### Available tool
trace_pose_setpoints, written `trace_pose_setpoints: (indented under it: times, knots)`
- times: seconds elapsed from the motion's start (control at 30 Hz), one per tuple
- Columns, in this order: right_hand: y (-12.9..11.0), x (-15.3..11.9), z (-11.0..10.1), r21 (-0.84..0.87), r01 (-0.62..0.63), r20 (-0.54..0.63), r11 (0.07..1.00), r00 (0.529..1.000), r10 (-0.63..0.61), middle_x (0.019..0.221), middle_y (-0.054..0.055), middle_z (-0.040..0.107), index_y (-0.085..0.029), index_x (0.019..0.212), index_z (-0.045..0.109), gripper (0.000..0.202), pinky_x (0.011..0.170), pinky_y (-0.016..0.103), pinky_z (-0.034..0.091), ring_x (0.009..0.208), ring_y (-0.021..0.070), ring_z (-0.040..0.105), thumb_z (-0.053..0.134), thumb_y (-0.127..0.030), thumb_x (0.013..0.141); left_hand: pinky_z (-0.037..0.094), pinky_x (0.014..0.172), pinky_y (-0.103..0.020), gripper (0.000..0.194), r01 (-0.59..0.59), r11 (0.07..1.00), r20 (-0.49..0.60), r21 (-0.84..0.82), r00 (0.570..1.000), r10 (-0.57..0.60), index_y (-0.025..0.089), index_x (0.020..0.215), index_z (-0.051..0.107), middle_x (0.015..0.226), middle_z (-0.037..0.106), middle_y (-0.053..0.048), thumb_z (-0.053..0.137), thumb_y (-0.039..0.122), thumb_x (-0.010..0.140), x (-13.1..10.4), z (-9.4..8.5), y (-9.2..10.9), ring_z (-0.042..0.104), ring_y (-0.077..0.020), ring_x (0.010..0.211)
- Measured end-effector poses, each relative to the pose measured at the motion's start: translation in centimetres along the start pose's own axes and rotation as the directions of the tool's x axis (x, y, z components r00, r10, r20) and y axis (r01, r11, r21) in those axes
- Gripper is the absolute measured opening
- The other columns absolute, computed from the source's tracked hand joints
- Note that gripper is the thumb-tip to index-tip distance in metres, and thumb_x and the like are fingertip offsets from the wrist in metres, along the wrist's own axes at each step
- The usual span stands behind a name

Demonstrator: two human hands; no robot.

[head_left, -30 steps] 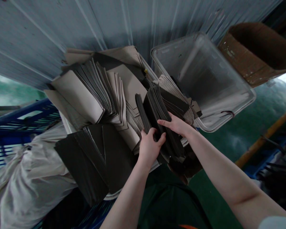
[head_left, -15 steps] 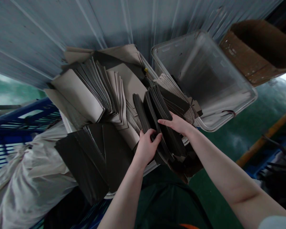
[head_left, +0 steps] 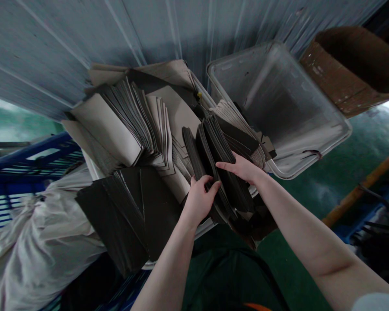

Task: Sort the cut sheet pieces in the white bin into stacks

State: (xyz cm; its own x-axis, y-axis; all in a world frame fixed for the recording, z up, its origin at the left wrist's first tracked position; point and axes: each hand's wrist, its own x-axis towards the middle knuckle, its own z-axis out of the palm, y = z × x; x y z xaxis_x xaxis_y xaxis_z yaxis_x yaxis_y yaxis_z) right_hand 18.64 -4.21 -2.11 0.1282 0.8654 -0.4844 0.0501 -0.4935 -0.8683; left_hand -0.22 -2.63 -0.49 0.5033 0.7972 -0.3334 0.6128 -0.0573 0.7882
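Observation:
Dark thin sheets, seemingly card, stand on edge in bundles at the middle of the head view. My left hand (head_left: 201,194) is closed round the near end of the left bundle (head_left: 192,149), thumb and fingers bent over its edges. Against the right bundle (head_left: 218,136) lies my right hand (head_left: 241,167), its thumb over the top edges and its other fingers hidden behind the sheets. Left of my hands, more dark sheets (head_left: 158,196) lie in a slanted pile. Behind it are fanned pale and grey sheets (head_left: 105,125).
An upright translucent plastic bin (head_left: 278,108) is at the right, beside a brown cardboard box (head_left: 333,73). A white cloth sack (head_left: 48,233) and a blue slatted crate (head_left: 22,172) are at the left. Behind everything runs a ribbed metal wall (head_left: 155,30).
Both hands keep the same hold on the dark bundles. The whole view has shifted only very slightly.

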Motion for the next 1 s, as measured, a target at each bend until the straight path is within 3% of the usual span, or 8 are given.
trace_pose_setpoints:
  times: [0.2, 0.37, 0.47, 0.53, 0.7, 1.0]
  knots:
    - [0.1, 0.0, 0.1, -0.007, 0.005, -0.013, 1.000, 1.000, -0.005, 0.106, 0.004, 0.067, -0.024, 0.111, 0.055, 0.051, 0.090, 0.042, 0.050, 0.097, 0.0231, 0.063, 0.069, -0.051, 0.070, 0.041, 0.092, -0.037, 0.024, 0.027, 1.000, -0.036, -0.012, 0.999, -0.027, 0.021, 0.094, 0.058, 0.097, 0.059, -0.006, 0.050, 0.042, 0.084, -0.2, 0.1, 0.2, 0.052, -0.0212, 0.099]
    - [0.4, 0.0, 0.1, -0.020, -0.012, -0.022, 1.000, 1.000, 0.011, 0.106, 0.004, 0.067, -0.023, 0.113, 0.055, 0.054, 0.090, 0.042, 0.049, 0.097, 0.0236, 0.063, 0.068, -0.054, 0.070, 0.043, 0.091, -0.034, 0.031, -0.022, 0.998, -0.145, -0.058, 0.989, 0.014, 0.025, 0.114, 0.043, 0.111, 0.054, -0.005, 0.049, 0.028, 0.084, -0.7, 1.0, 1.3, 0.054, -0.0184, 0.102]
    - [0.5, -0.1, 0.1, -0.020, -0.019, -0.024, 1.000, 1.000, 0.018, 0.106, 0.005, 0.067, -0.023, 0.115, 0.054, 0.056, 0.088, 0.041, 0.050, 0.097, 0.0233, 0.063, 0.067, -0.055, 0.071, 0.043, 0.090, -0.037, 0.026, -0.031, 0.998, -0.119, 0.050, 0.992, 0.037, 0.027, 0.111, 0.050, 0.116, 0.049, -0.008, 0.042, 0.024, 0.086, -0.7, 1.8, 1.8, 0.055, -0.0215, 0.104]
    - [0.6, -0.1, 0.2, -0.026, -0.005, -0.045, 1.000, 0.999, 0.004, 0.106, 0.005, 0.067, -0.023, 0.115, 0.055, 0.055, 0.089, 0.040, 0.049, 0.098, 0.0224, 0.063, 0.064, -0.057, 0.072, 0.045, 0.088, -0.039, 0.024, -0.007, 0.992, -0.082, 0.125, 0.996, 0.018, 0.027, 0.102, 0.057, 0.113, 0.049, -0.010, 0.037, 0.032, 0.089, -0.4, 2.3, 2.0, 0.056, -0.0246, 0.101]
    - [0.5, -0.1, 0.3, -0.018, 0.058, -0.072, 0.998, 0.996, -0.060, 0.110, 0.004, 0.066, -0.023, 0.116, 0.055, 0.052, 0.095, 0.036, 0.045, 0.103, 0.0195, 0.061, 0.054, -0.059, 0.080, 0.047, 0.083, -0.040, 0.045, 0.042, 0.982, -0.099, 0.187, 0.995, -0.024, 0.025, 0.098, 0.060, 0.109, 0.048, -0.012, 0.042, 0.062, 0.081, 0.1, 2.9, 2.1, 0.058, -0.0271, 0.094]
    - [0.6, -0.1, 0.2, -0.034, 0.060, -0.061, 0.998, 0.996, -0.062, 0.110, 0.003, 0.066, -0.025, 0.117, 0.056, 0.052, 0.098, 0.038, 0.043, 0.105, 0.0206, 0.060, 0.053, -0.061, 0.080, 0.046, 0.087, -0.040, 0.048, 0.044, 0.984, -0.103, 0.172, 0.994, -0.026, 0.026, 0.097, 0.061, 0.110, 0.047, -0.010, 0.041, 0.065, 0.079, -0.1, 2.7, 1.7, 0.055, -0.0272, 0.101]
